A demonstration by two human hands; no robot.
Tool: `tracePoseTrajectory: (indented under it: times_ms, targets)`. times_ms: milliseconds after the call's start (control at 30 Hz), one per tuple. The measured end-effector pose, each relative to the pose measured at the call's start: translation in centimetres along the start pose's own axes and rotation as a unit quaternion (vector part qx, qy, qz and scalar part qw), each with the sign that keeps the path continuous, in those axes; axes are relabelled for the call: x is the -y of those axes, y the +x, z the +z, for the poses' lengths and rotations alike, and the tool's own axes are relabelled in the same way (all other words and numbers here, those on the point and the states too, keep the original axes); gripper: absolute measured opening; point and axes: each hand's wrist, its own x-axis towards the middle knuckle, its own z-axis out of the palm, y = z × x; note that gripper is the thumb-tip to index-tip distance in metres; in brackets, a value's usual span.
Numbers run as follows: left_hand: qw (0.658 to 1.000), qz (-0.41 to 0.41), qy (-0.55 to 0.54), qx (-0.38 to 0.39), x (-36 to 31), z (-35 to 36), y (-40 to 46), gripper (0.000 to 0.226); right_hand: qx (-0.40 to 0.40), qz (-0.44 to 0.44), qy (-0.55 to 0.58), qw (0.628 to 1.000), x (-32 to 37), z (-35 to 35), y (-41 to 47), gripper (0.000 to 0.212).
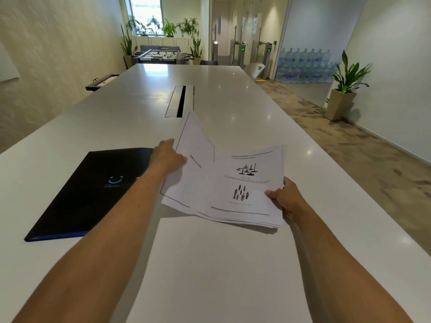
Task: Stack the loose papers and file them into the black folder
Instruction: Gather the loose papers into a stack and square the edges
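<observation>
As both bare arms reached forward over the long white table (210,264), the items stood as follows.

Papers: a loose stack of white printed sheets (242,190) bearing black figures and lines of text, held just above the tabletop at centre, right of the folder. Its top sheet (198,145) was lifted and bent upward at the left, with a black border line showing.

Left hand: the left hand (166,157) was closed on the left edge of the raised top sheet, thumb on the printed face; the fingers behind the paper could not be seen.

Right hand: the right hand (285,197) gripped the right edge of the stack, thumb on top and fingers beneath.

Folder: a flat black folder with a blue edge, a small blue smile mark and a metal snap (93,190) lay closed on the table at the left, partly crossed by the left forearm. Whether the papers' left edge touched it could not be told.

Table fittings: a narrow metal cable slot (179,101) was set in the middle of the tabletop, beyond the papers.

Surroundings: a foosball table (161,55) and potted green plants (168,29) stood past the far end; stacked water bottles (305,64) stood behind glass at the right.
</observation>
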Motion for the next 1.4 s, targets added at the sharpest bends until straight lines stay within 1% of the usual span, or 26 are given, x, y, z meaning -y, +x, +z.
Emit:
tracePoseTrajectory:
  times_ms: [67,100,133,200,300,367,400,433,467,533,567,633,700,733,800,867,900,933,1000,1033,1133,1200,1267,1300,1367,1400]
  targets:
    - [0.996,0.081,0.034,-0.027,-2.0,-1.8,-0.9,0.045,0.003,-0.004,-0.004,1.000,-0.1,0.0,0.1,0.048]
    - [0.992,0.117,0.022,-0.041,-3.1,-2.6,-1.4,0.046,0.004,-0.006,-0.007,1.000,-0.1,0.0,0.0,0.048]
    - [0.988,0.145,-0.020,-0.050,-3.9,-3.3,-1.8,0.047,0.004,-0.011,-0.014,1.000,-0.1,0.1,0.0,0.047]
    - [0.973,0.177,-0.141,-0.038,-5.0,-4.0,-2.7,0.048,0.009,-0.022,-0.029,0.999,0.1,0.2,-0.3,0.047]
    - [0.937,0.169,-0.306,0.009,-5.4,-3.9,-2.8,0.044,0.010,-0.028,-0.037,0.999,-0.1,0.1,-0.2,0.048]
    - [0.903,0.115,-0.410,0.057,-4.8,-2.4,-2.2,0.043,0.012,-0.029,-0.037,0.999,-0.1,0.0,-0.3,0.048]
    - [0.894,0.083,-0.432,0.080,-4.2,-1.3,-1.9,0.046,0.013,-0.032,-0.042,0.999,-0.1,0.0,-0.4,0.045]
    - [0.893,0.052,-0.434,0.102,-3.1,0.1,-2.0,0.053,0.013,-0.038,-0.051,0.998,-0.1,0.1,-0.6,0.040]
    - [0.898,0.019,-0.421,0.124,-1.5,1.7,-1.8,0.068,0.009,-0.043,-0.055,0.998,-0.2,0.0,-0.6,0.033]
    - [0.923,-0.049,-0.356,0.141,2.2,5.7,-1.5,0.104,-0.001,-0.042,-0.064,0.997,-0.3,0.2,-0.7,0.026]
    - [0.937,-0.065,-0.312,0.144,3.5,7.3,-1.6,0.108,-0.001,-0.038,-0.066,0.997,-0.5,0.2,-0.6,0.028]
    - [0.965,-0.078,-0.222,0.114,3.7,8.5,-3.1,0.092,0.001,-0.024,-0.060,0.998,-0.6,0.1,0.3,0.029]
    - [0.980,-0.071,-0.165,0.084,3.8,9.3,-3.7,0.080,-0.024,-0.008,-0.048,0.999,-0.3,0.3,0.6,0.016]
    - [0.984,-0.061,-0.144,0.087,3.7,9.5,-3.6,0.079,-0.025,0.007,-0.020,0.999,-0.2,0.5,0.9,0.016]
    - [0.988,-0.043,-0.108,0.101,3.6,9.4,-3.2,0.079,0.002,0.019,0.021,1.000,-0.5,0.5,1.5,0.047]
    - [0.988,-0.035,-0.092,0.118,3.5,9.2,-3.2,0.080,0.014,0.007,-0.002,1.000,-0.9,0.2,1.6,0.066]
    - [0.987,-0.031,-0.091,0.125,3.5,9.2,-3.1,0.080,0.012,0.010,-0.031,0.999,-1.0,0.0,1.5,0.069]
    - [0.986,-0.030,-0.095,0.134,3.4,9.2,-3.2,0.081,0.012,0.010,-0.052,0.999,-1.1,-0.2,1.3,0.065]
    - [0.985,-0.021,-0.099,0.137,3.4,9.3,-3.3,0.081,0.009,-0.009,-0.050,0.999,-1.0,-0.1,0.8,0.053]
    - [0.986,-0.020,-0.098,0.130,3.4,9.4,-3.3,0.080,0.005,-0.024,-0.048,0.999,-0.9,0.0,0.6,0.052]
    - [0.994,-0.018,-0.085,0.069,3.4,9.1,-3.2,0.079,-0.001,-0.081,-0.038,0.996,-0.5,0.8,-0.2,0.055]
    - [0.996,-0.001,-0.085,0.025,3.7,8.2,-2.9,0.094,0.010,-0.109,-0.013,0.994,0.1,1.2,-0.6,0.054]
    - [0.978,-0.017,-0.201,0.050,3.7,7.1,-2.5,0.117,0.012,-0.164,-0.039,0.986,1.1,1.4,-1.2,0.054]
    - [0.965,-0.018,-0.250,0.071,3.4,6.3,-2.4,0.119,0.014,-0.194,-0.058,0.979,1.7,1.7,-1.4,0.054]
    - [0.955,-0.007,-0.281,0.093,2.7,4.8,-1.9,0.115,0.021,-0.242,-0.082,0.966,3.0,2.3,-1.8,0.057]
    - [0.953,0.003,-0.289,0.087,2.3,4.1,-1.6,0.110,0.020,-0.258,-0.086,0.962,3.8,2.7,-2.0,0.057]
